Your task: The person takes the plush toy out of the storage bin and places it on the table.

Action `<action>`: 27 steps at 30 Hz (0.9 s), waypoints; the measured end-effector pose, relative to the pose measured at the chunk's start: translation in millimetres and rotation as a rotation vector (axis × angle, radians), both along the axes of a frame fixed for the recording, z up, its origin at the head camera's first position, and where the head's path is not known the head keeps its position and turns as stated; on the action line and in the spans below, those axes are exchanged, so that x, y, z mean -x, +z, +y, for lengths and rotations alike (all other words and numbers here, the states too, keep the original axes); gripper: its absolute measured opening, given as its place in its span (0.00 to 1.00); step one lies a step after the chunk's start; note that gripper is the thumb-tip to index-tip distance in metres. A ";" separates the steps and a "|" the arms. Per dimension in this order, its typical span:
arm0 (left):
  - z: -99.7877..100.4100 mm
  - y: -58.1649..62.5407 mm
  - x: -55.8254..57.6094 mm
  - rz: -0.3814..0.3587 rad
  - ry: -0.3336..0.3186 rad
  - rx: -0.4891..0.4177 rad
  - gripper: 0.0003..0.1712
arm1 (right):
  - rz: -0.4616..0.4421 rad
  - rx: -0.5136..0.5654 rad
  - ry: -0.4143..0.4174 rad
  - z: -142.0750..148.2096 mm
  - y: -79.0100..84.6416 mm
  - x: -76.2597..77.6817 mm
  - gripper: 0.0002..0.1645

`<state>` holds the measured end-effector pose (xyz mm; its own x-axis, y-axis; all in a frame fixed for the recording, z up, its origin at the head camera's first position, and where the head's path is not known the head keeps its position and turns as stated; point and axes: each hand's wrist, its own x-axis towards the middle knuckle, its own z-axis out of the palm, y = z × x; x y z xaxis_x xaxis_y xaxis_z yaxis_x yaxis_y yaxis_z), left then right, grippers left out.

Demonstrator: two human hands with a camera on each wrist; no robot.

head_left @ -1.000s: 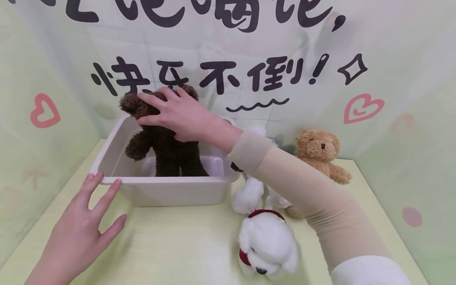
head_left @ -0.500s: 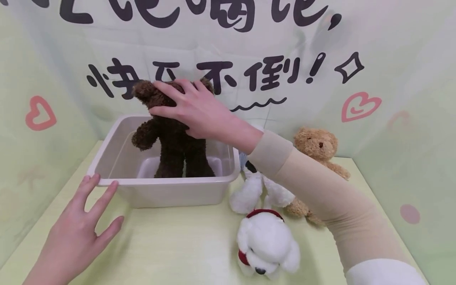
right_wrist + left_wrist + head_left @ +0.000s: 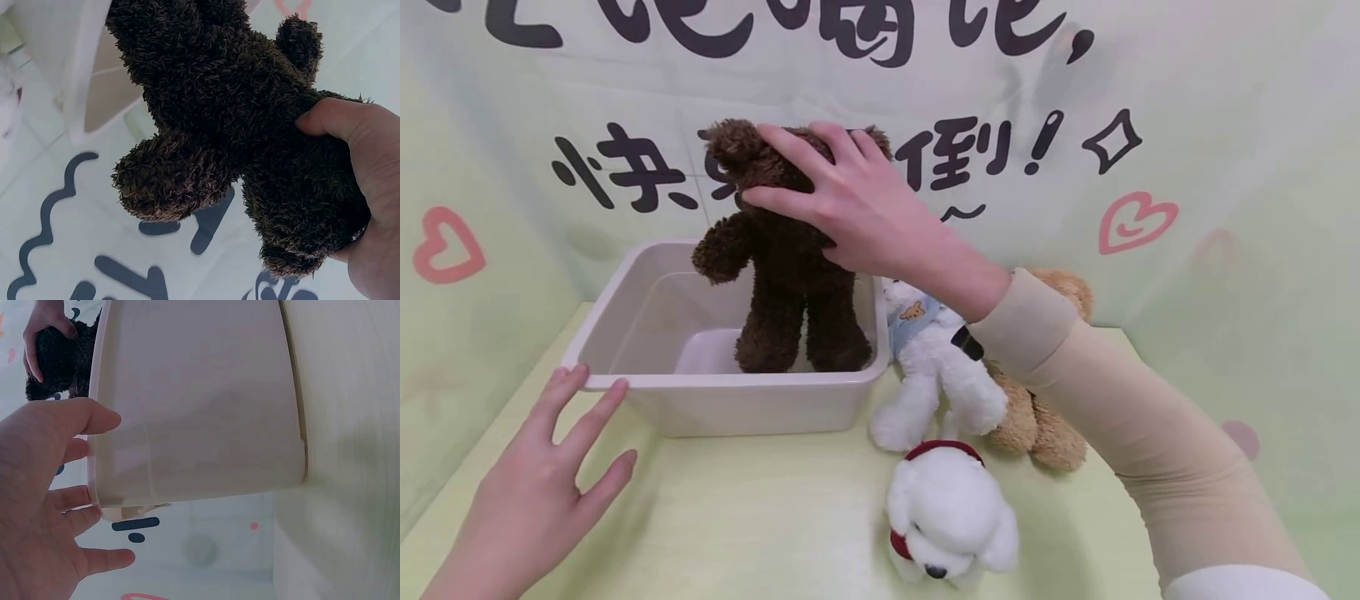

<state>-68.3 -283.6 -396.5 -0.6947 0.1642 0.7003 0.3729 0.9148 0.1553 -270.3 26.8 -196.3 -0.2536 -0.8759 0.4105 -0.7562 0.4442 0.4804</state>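
My right hand (image 3: 868,208) grips a dark brown teddy bear (image 3: 786,267) by the head, from behind. The bear hangs upright over the right half of a white plastic bin (image 3: 737,408), its feet low behind the front rim. In the right wrist view the thumb presses into the fur of the plush (image 3: 206,94). At the bin's front left corner, my left hand (image 3: 523,483) touches the rim with spread, mostly straight fingertips. The left wrist view shows this hand (image 3: 37,487) beside the bin's wall (image 3: 206,412).
Right of the bin lies a white plush (image 3: 955,367) with a blue bib. Beside it a light brown teddy bear (image 3: 1060,433) is partly hidden by my right sleeve (image 3: 1120,400). A white plush dog (image 3: 951,517) with a red collar sits nearer on the table (image 3: 737,517).
My right hand has raised the dark brown bear and moved it rightward within the bin's span. The left hand keeps its place at the rim. The view has shifted slightly.
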 end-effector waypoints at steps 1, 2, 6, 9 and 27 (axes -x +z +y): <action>-0.2 0.0 -0.7 0.000 -0.001 0.001 0.45 | -0.001 0.011 0.008 3.0 0.6 0.8 0.41; -0.4 0.1 -1.2 0.002 -0.001 0.005 0.45 | -0.002 0.025 0.017 6.3 1.3 1.5 0.41; -0.2 0.5 -1.4 0.002 -0.005 0.018 0.45 | 0.001 0.118 0.068 22.7 5.9 4.2 0.41; 1.4 0.3 -0.5 -0.007 -0.009 0.016 0.45 | 0.019 0.193 0.095 36.9 11.7 5.3 0.39; 3.3 -1.9 1.3 0.004 -0.017 0.021 0.45 | 0.142 0.295 0.103 107.6 36.0 -5.5 0.42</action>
<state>-69.6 -280.3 -398.4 -0.6887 0.1906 0.6995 0.3892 0.9112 0.1348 -264.8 134.3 -160.3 -0.0921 -0.7324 0.6747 -0.7387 0.5046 0.4469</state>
